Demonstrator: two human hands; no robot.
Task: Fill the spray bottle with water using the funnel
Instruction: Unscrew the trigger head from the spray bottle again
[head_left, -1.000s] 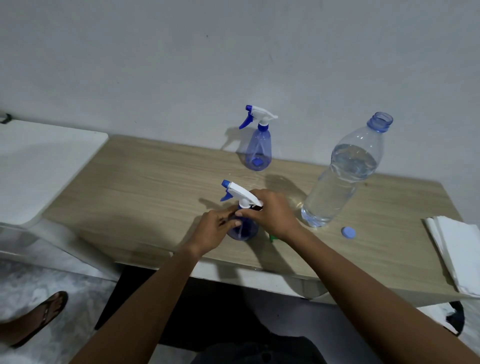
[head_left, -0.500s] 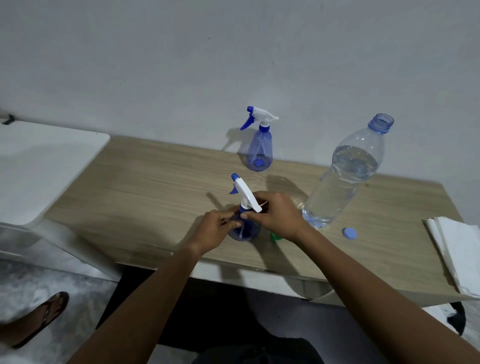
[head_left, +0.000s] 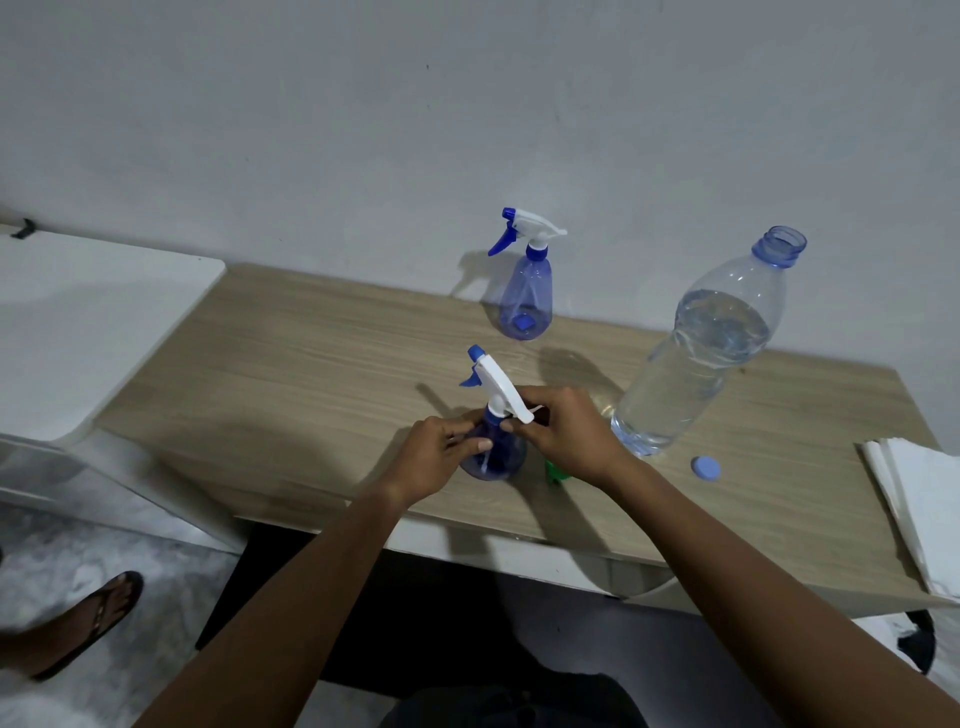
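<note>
Spray bottle (head_left: 492, 457): stood near the table's (head_left: 311, 374) front edge, left hand (head_left: 441, 457) closed round its body, right hand (head_left: 566, 436) pinching the trigger head (head_left: 498, 384). Funnel (head_left: 555, 472), green, mostly hidden at 3 o'clock. Uncapped water bottle (head_left: 691, 358) at 2 o'clock. Head seemingly not yet off; filling not begun.

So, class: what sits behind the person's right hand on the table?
A small green piece shows below the right hand, possibly the funnel. The hand covers most of it, so its shape cannot be confirmed.
</note>
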